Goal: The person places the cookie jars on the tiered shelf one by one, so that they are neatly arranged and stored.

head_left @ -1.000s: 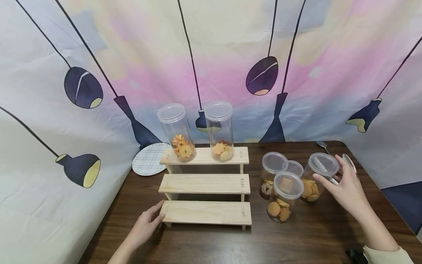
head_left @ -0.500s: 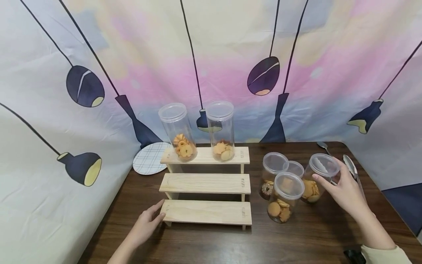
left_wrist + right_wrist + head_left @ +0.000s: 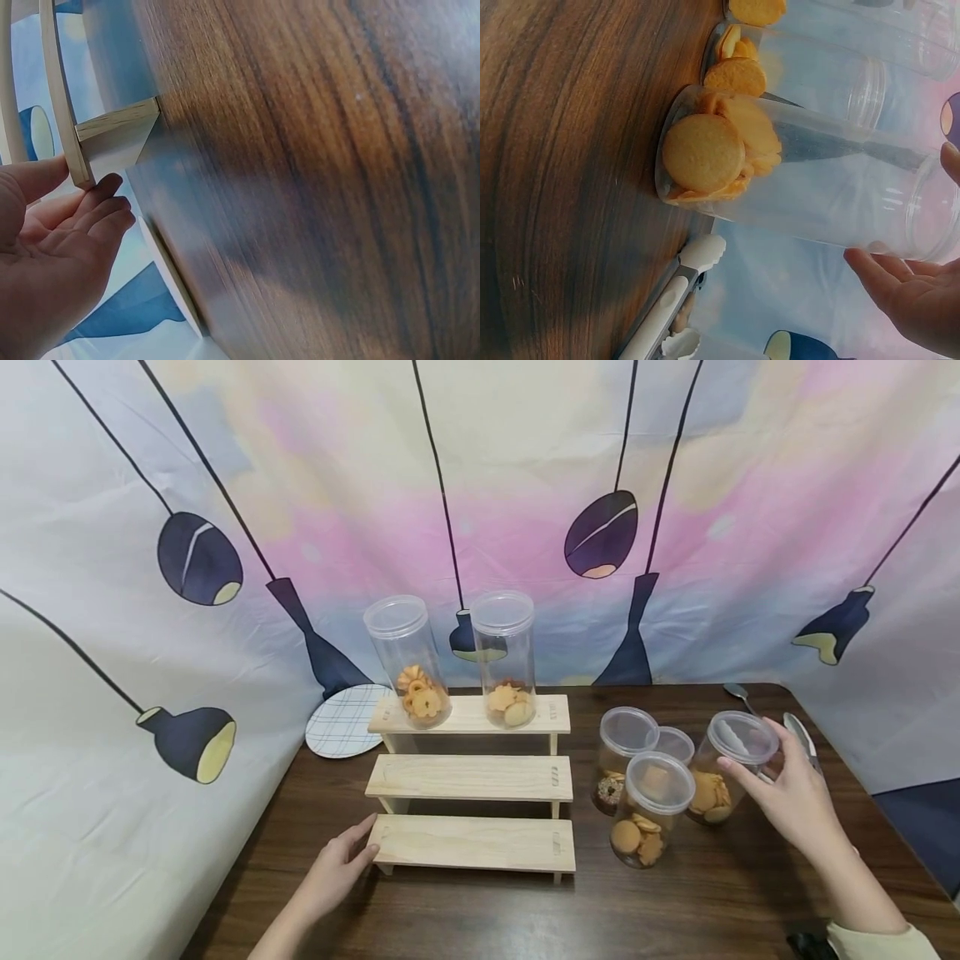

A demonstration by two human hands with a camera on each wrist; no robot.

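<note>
My left hand pinches the left end of the lowest step of a three-step wooden display shelf. In the left wrist view the thumb lies on one face of the board, with fingertips at the other. At the right, my right hand holds a clear lidded cookie jar near its top, thumb on one side and fingers on the other. Round cookies fill its lower part, and its base is at the tabletop. Two taller cookie jars, one left and one right, stand on the top step.
Several more lidded jars stand close together left of the held one, the nearest in front. Tongs lie behind my right hand, a spoon farther back. A checked plate sits behind the shelf's left end, before a printed cloth backdrop.
The head view has shifted slightly. Both hands keep their places, the left at the shelf and the right on the jar.
</note>
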